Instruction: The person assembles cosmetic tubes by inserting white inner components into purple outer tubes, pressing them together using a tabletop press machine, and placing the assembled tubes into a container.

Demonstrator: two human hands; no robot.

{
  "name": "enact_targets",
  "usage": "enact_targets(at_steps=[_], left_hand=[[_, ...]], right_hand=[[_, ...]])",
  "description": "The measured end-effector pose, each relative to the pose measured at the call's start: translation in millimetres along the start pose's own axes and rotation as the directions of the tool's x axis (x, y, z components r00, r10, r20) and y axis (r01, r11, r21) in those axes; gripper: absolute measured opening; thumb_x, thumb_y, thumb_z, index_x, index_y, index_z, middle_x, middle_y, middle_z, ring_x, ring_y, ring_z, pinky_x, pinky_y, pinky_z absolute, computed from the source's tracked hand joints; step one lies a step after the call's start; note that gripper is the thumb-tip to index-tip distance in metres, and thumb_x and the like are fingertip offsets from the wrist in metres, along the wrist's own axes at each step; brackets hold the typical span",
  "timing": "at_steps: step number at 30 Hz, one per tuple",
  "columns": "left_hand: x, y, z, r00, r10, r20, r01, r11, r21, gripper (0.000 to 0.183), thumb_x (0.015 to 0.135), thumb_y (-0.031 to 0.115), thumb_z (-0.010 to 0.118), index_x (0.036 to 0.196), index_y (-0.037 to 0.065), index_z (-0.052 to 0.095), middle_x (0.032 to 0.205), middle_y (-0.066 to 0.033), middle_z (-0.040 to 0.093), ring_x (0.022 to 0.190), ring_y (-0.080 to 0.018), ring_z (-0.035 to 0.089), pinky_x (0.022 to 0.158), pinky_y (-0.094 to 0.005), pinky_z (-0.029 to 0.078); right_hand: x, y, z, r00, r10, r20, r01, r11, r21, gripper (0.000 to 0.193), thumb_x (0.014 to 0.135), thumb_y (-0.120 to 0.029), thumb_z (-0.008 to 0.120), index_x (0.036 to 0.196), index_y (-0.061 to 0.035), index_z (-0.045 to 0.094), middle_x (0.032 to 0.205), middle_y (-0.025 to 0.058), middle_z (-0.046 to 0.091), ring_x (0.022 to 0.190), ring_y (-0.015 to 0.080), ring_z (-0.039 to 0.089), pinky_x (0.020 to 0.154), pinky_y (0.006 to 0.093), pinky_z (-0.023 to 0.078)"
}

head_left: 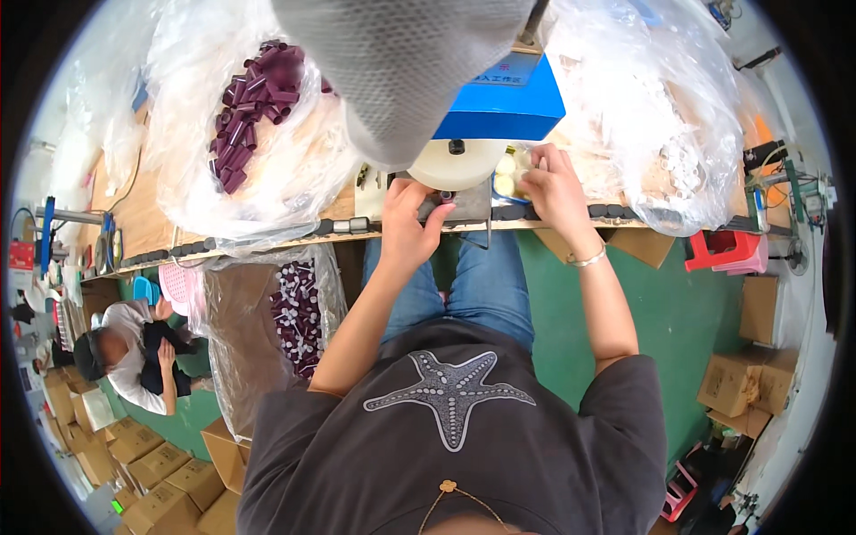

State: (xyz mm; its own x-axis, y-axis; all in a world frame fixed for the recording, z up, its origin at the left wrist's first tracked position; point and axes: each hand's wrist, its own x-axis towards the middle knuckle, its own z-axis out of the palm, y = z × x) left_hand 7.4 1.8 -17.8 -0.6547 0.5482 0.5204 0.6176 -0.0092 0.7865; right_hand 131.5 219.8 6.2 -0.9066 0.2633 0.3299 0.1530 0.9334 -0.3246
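My left hand (410, 227) rests at the front of a small metal plate (470, 212). Its thumb and index finger close around a small dark cylindrical piece (448, 196), just under a white round disc (456, 167) on a blue machine (508, 102). My right hand (557, 196) is to the right of the disc, fingers curled together over a small blue-rimmed container (506, 185) with pale round pieces. Whatever its fingertips hold is hidden. Grey mesh cloth (401, 71) hangs in front of the machine and covers part of it.
Purple tubes (259, 98) lie on clear plastic at the left of the bench; small white parts (682, 169) lie in plastic at the right. A lined box (241, 330) beside my left arm holds purple-and-white pieces. Another person (138, 352) sits far left, near stacked cartons (160, 486).
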Motion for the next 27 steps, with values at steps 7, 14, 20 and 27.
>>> enact_targets(at_steps=[7, 14, 20, 27], left_hand=[[-4, -1, -3, 0.999, -0.046, -0.004, 0.046, 0.998, 0.050, 0.026, 0.072, 0.001, 0.075, 0.097, 0.002, 0.068, 0.093, -0.0124, 0.065, 0.091, -0.0284, 0.060, 0.082, -0.0359, 0.048], [-4, -2, -1, 1.000, -0.025, 0.001, 0.025, 0.998, 0.053, 0.030, 0.071, 0.000, 0.074, 0.100, 0.003, 0.067, 0.093, -0.0124, 0.065, 0.092, -0.0287, 0.060, 0.082, -0.0366, 0.047], [-8, -8, 1, 0.997, -0.080, -0.002, 0.080, 0.997, 0.013, 0.031, 0.070, 0.003, 0.074, 0.099, 0.004, 0.064, 0.095, -0.0091, 0.063, 0.094, -0.0299, 0.054, 0.086, -0.0404, 0.042], [-17, 9, -25, 0.994, -0.016, -0.107, 0.037, 0.980, 0.193, 0.051, 0.065, 0.010, 0.083, 0.112, 0.004, 0.065, 0.104, -0.0075, 0.066, 0.104, -0.0281, 0.049, 0.091, -0.0377, 0.041]], right_hand=[[-6, -42, 1, 0.941, 0.331, -0.077, -0.089, 0.459, 0.884, 0.007, 0.093, -0.002, 0.059, 0.097, 0.0025, 0.062, 0.106, 0.0098, 0.066, 0.085, 0.0084, 0.061, 0.073, 0.0223, 0.052], [16, -100, 29, 0.958, 0.286, -0.001, -0.053, 0.181, 0.982, 0.021, 0.083, 0.003, 0.069, 0.103, 0.0011, 0.062, 0.088, 0.0025, 0.066, 0.074, 0.0044, 0.058, 0.064, 0.0179, 0.046], [15, -94, 28, 0.988, 0.147, -0.039, -0.076, 0.700, 0.710, 0.020, 0.076, -0.010, 0.078, 0.087, -0.0001, 0.065, 0.061, -0.0029, 0.058, 0.055, 0.0043, 0.049, 0.051, 0.0224, 0.042], [-28, -64, 23, 0.956, 0.285, -0.072, -0.116, 0.591, 0.798, 0.054, 0.073, -0.005, 0.079, 0.124, -0.0010, 0.061, 0.080, -0.0011, 0.057, 0.067, 0.0045, 0.047, 0.060, 0.0193, 0.043]])
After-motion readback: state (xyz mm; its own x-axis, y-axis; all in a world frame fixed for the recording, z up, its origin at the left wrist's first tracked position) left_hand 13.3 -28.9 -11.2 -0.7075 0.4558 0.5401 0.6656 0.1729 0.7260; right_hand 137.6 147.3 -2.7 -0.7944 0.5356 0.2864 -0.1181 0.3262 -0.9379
